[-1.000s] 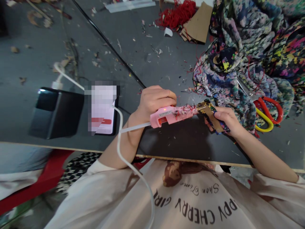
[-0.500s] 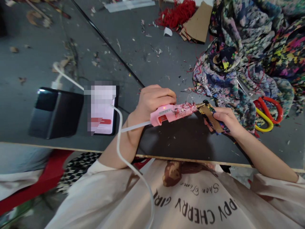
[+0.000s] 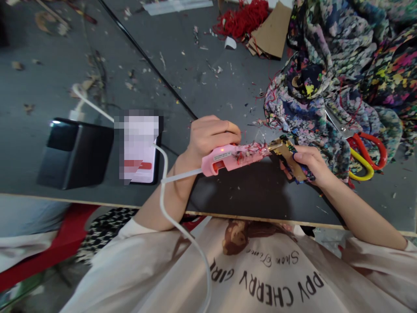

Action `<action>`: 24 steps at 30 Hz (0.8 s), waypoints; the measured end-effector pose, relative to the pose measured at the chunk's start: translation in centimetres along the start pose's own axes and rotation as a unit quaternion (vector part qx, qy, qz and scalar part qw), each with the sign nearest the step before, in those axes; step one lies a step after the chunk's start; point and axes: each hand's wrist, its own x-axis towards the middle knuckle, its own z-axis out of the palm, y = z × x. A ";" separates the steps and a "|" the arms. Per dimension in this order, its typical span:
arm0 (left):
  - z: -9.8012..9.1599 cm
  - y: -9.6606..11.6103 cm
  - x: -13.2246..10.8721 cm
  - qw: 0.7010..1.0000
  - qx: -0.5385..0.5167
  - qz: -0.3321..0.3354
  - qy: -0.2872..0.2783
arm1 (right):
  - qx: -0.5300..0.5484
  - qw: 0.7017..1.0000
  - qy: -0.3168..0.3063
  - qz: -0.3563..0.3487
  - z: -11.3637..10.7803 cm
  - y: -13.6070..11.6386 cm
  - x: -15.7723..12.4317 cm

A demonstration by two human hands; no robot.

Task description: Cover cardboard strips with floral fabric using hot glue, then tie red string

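My left hand (image 3: 213,132) is wrapped around a pink hot glue gun (image 3: 221,160), its front tangled with red threads and its small light glowing orange. The metal nozzle points right and meets the upper left end of a cardboard strip (image 3: 292,161) edged with dark floral fabric. Whether glue is coming out is too small to tell. With thumb on top, my right hand (image 3: 312,163) pinches that strip from its right side; the other fingers are partly hidden beneath it. Scissors (image 3: 364,150) with red and yellow handles lie just right of this hand, blades on the fabric.
Crumpled floral fabric (image 3: 325,82) fills the right side. Red yarn (image 3: 243,19) and cardboard pieces (image 3: 272,32) lie at the back. A phone (image 3: 140,148) and a black box-shaped device (image 3: 76,152) stand left. A white cable (image 3: 176,224) crosses my left forearm; a black rod (image 3: 146,56) runs diagonally.
The glue gun has tilted slightly, its rear end shifting a little left and down. Its nozzle stays at the cardboard strip, which has turned slightly. Both hands keep their hold.
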 end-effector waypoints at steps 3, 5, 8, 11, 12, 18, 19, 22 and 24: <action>0.2 0.0 0.0 1.000 0.005 -0.005 0.010 | -0.006 1.000 -0.018 0.005 0.0 -0.2 0.0; 0.3 0.0 0.0 1.000 0.006 0.015 0.013 | -0.008 1.000 -0.021 0.007 0.1 -0.3 -0.1; 0.1 -0.1 0.0 1.000 0.010 0.017 -0.020 | -0.001 1.000 -0.017 0.013 0.2 -0.6 -0.1; -0.2 -0.1 0.0 0.999 0.006 0.011 -0.045 | 0.010 1.000 -0.002 0.024 0.3 -0.6 0.0; -0.3 0.0 0.0 0.999 0.004 0.016 -0.043 | 0.012 1.000 0.002 0.026 0.3 -0.6 0.0; 0.1 0.0 0.1 0.999 0.011 0.036 0.022 | 0.003 1.000 0.000 0.030 0.4 -0.7 0.0; 0.2 0.0 0.1 0.999 0.013 0.040 0.032 | 0.002 0.999 0.000 0.033 0.4 -0.8 0.0; 0.1 -0.2 0.0 0.999 0.012 0.043 0.018 | 0.004 0.999 -0.001 0.039 0.6 -1.0 0.0; -0.1 -0.2 0.0 1.000 0.009 0.025 -0.015 | 0.009 0.999 0.001 0.038 0.7 -1.1 0.0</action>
